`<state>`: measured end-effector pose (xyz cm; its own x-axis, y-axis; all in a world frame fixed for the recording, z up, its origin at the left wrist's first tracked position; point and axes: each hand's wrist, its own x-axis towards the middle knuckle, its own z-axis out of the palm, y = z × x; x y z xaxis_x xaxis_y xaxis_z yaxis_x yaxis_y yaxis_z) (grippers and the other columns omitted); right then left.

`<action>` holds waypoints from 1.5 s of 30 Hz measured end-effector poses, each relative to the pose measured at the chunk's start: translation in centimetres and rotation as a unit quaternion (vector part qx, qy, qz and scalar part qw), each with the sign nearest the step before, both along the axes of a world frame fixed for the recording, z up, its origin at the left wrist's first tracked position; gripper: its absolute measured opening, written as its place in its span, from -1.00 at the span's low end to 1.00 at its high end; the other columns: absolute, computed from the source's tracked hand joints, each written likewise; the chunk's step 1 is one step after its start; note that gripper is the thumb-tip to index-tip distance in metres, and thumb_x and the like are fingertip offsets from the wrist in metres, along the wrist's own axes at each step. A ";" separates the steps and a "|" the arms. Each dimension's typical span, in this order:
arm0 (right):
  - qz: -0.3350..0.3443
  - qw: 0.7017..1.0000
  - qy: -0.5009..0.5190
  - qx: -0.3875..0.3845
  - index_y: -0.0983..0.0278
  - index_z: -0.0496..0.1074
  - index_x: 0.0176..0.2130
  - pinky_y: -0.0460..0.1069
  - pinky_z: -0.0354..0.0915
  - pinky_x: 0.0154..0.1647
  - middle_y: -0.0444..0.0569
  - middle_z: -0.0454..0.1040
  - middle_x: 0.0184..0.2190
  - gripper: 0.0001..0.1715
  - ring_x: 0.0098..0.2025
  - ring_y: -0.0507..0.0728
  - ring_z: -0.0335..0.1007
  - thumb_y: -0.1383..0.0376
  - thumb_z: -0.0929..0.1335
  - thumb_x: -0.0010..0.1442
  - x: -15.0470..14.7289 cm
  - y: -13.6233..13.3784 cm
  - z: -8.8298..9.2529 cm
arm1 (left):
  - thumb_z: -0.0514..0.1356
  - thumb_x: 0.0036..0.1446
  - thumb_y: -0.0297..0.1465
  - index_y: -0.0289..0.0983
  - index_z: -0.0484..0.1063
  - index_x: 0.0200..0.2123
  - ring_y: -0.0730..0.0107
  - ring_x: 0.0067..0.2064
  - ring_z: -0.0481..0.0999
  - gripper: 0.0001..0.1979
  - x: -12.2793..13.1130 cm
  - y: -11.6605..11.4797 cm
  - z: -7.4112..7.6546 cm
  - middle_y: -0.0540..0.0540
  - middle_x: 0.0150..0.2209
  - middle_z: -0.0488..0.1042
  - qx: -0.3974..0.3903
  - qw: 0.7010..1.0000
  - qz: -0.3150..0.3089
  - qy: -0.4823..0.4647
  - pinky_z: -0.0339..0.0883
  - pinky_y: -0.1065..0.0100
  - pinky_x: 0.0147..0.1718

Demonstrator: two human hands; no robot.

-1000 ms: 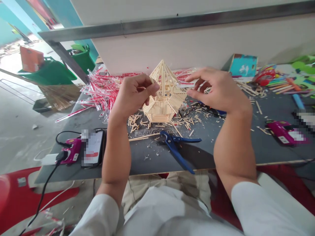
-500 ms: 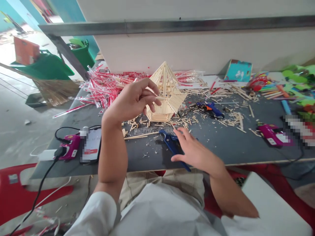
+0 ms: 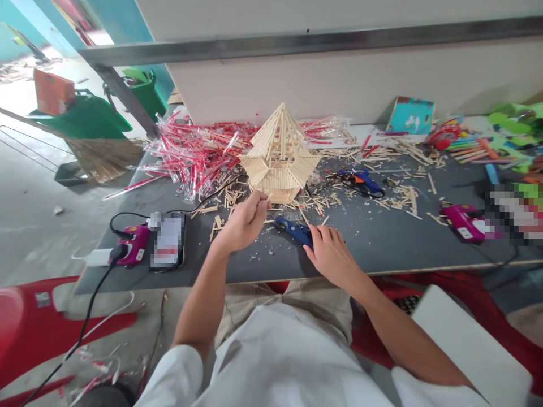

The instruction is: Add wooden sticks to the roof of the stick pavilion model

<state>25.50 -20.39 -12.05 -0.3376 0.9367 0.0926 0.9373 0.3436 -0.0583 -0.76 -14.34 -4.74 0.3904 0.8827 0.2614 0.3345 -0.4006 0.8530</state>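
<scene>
A pavilion model of thin wooden sticks, with a pointed roof and a flared eave, stands on the dark tabletop. Just in front of it, my left hand pinches a thin wooden stick between thumb and fingers. The stick's tip is close to the model's base, apparently not touching it. My right hand is curled over the blue-handled cutter, hiding its handle ends. Loose stick pieces lie around the model.
A heap of red-and-clear plastic wrappers lies behind the model. A blue glue gun sits to the right, and a blurred phone and magenta device to the left. A wall stands behind the table.
My left hand has dropped from the model's side to in front of it. My right hand has come down onto the blue cutter, which now lies turned toward the right.
</scene>
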 end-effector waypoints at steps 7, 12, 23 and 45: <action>-0.098 0.899 0.382 -0.189 0.27 0.41 0.06 0.11 0.36 0.02 0.09 0.55 -0.09 -0.48 -0.06 0.25 0.49 -0.08 0.24 0.44 0.1 0.0 2.5 | -0.02 0.50 -0.27 -0.30 0.51 -0.16 0.57 -0.54 0.16 -0.65 0.3 0.9 -1.5 0.08 -0.53 0.30 0.000 0.997 -0.023 0.069 0.08 0.45 -0.48; -0.076 0.841 0.475 -0.249 0.24 0.42 0.02 0.10 0.34 0.01 0.02 0.56 -0.14 -0.53 -0.09 0.21 0.48 -0.07 0.28 0.42 -2.5 -0.6 2.9 | 0.00 0.48 -0.33 -0.31 0.56 -0.16 0.57 -0.54 0.19 -0.66 1.3 1.6 -2.5 0.06 -0.54 0.35 0.040 0.992 -0.022 0.114 0.09 0.46 -0.46; -0.043 0.893 0.403 -0.197 0.29 0.39 0.13 0.19 0.28 0.20 0.16 0.43 0.10 -0.60 0.17 0.27 0.38 0.11 0.23 0.47 -5.3 -1.5 3.5 | 0.02 0.46 -0.37 -0.31 0.50 -0.24 0.55 -0.58 0.18 -0.70 -0.1 1.3 -3.7 0.07 -0.57 0.30 0.068 0.988 -0.022 0.140 0.08 0.44 -0.49; -0.046 0.888 0.408 -0.205 0.23 0.37 0.17 0.23 0.31 0.24 0.16 0.41 0.11 -0.60 0.17 0.28 0.40 0.12 0.23 0.48 -5.5 -1.9 3.5 | -0.01 0.46 -0.37 -0.27 0.40 -0.22 0.52 -0.56 0.21 -0.77 -0.5 0.8 -3.5 0.06 -0.54 0.30 0.065 0.985 -0.035 0.159 0.09 0.42 -0.47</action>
